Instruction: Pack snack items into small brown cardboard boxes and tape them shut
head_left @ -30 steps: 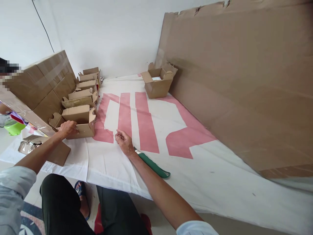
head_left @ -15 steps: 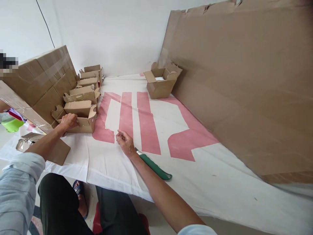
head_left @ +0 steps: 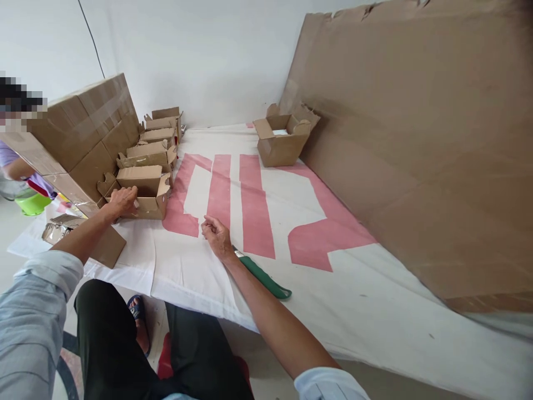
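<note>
Dark trousers (head_left: pixel 112 333) & sandalled foot (head_left: pixel 139 314) are seen below table edge; table is covered by white cloth (head_left: pixel 353 311), marked w/ big pink shapes (head_left: pixel 256 211); green-handled tool (head_left: pixel 264 276) is laid on cloth just beside R forearm, its tip near wrist; R hand (head_left: pixel 217 236) is held low over cloth, fingers half curled, thumb & index close tog.; whether it's fully closed or anything's pinched can't be told; at L, a small carton (head_left: pixel 110 247) is partly hidden by L forearm; L hand (head_left: pixel 121 201) is placed at near rim of nearest open box (head_left: pixel 152 208), fingers bent; can't tell if rim or sth. else is gripped; box is set upright, flaps up, at near end of a row of sim. boxes (head_left: pixel 147 150); row is flanked on L by large taped carton (head_left: pixel 87 150); beyond carton, co-worker's arm (head_left: pixel 19 169) & bright green container (head_left: pixel 33 204) are partly seen; farther back, another open box (head_left: pixel 281 150) is stood by large cardboard sheet (head_left: pixel 408 155), white item (head_left: pixel 280 132) inside; white wall (head_left: pixel 200 55) is crossed by dark cable (head_left: pixel 91 39) at upper L
</note>
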{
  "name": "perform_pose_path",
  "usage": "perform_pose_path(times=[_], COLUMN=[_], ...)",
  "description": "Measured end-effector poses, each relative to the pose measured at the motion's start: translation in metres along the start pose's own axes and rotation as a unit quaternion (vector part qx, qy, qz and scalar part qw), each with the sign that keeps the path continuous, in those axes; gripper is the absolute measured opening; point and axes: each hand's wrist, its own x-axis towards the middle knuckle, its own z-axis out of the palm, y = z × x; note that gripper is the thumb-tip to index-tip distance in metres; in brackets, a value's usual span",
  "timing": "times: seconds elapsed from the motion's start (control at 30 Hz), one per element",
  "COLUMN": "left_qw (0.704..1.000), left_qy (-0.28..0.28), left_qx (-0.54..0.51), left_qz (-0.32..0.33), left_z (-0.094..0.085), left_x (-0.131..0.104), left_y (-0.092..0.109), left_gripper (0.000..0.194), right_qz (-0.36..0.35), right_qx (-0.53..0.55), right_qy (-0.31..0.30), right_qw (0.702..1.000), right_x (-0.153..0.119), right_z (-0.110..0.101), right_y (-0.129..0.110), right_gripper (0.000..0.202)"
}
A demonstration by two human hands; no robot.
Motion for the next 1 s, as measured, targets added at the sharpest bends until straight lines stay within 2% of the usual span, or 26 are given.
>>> perform_pose_path(times=[0.07, 0.23, 0.33, 0.4, 0.47, 0.53, 0.6, 0.63, 0.7, 0.8, 0.9, 0.97, 1.0], left_qw=[1.0, 0.999, 0.998, 0.992, 0.977, 0.953, 0.93, 0.923, 0.91, 0.885, 0.849, 0.813, 0.795], left_qy=[-0.003, -0.004, 0.042, 0.099, 0.135, 0.168, 0.222, 0.259, 0.338, 0.403, 0.375, 0.328, 0.301], left_qx=[0.008, 0.02, 0.021, 0.008, -0.026, -0.063, -0.096, -0.113, -0.159, -0.233, -0.319, -0.392, -0.433], left_qz=[0.01, 0.03, 0.04, 0.079, 0.162, 0.246, 0.277, 0.262, 0.18, -0.011, -0.189, -0.279, -0.3], left_z=[-0.002, -0.009, -0.004, 0.008, 0.026, 0.045, 0.061, 0.067, 0.077, 0.091, 0.109, 0.121, 0.127], left_x=[-0.008, -0.031, -0.06, -0.09, -0.127, -0.162, -0.191, -0.202, -0.214, -0.213, -0.197, -0.184, -0.178], left_y=[-0.001, -0.006, 0.001, 0.017, 0.039, 0.057, 0.058, 0.051, 0.018, -0.059, -0.132, -0.164, -0.173], left_gripper=[0.087, 0.087, 0.071, 0.048, 0.03, 0.023, 0.024, 0.024, 0.024, 0.027, 0.043, 0.053, 0.057], right_qz=[0.001, 0.008, 0.01, 0.011, 0.015, 0.02, 0.025, 0.027, 0.03, 0.031, 0.032, 0.031, 0.029], right_qx=[-0.003, -0.013, -0.025, -0.031, -0.036, -0.049, -0.063, -0.068, -0.078, -0.093, -0.102, -0.105, -0.107], right_qy=[-0.002, -0.001, -0.002, 0.006, 0.015, 0.016, 0.014, 0.013, 0.013, 0.014, 0.02, 0.027, 0.031], right_qw=[1.0, 1.0, 1.0, 0.999, 0.999, 0.998, 0.998, 0.997, 0.996, 0.995, 0.994, 0.994, 0.993], right_x=[0.0, 0.0, -0.002, -0.005, -0.007, -0.01, -0.013, -0.014, -0.016, -0.016, -0.016, -0.016, -0.017], right_z=[-0.001, -0.003, -0.006, -0.008, -0.01, -0.012, -0.013, -0.014, -0.014, -0.015, -0.014, -0.013, -0.012], right_y=[0.0, -0.001, 0.001, 0.003, 0.005, 0.006, 0.005, 0.004, 0.002, -0.001, -0.003, -0.004, -0.005], right_gripper=[0.058, 0.061, 0.06, 0.059, 0.059, 0.058, 0.055, 0.055, 0.054, 0.055, 0.055, 0.055, 0.055])
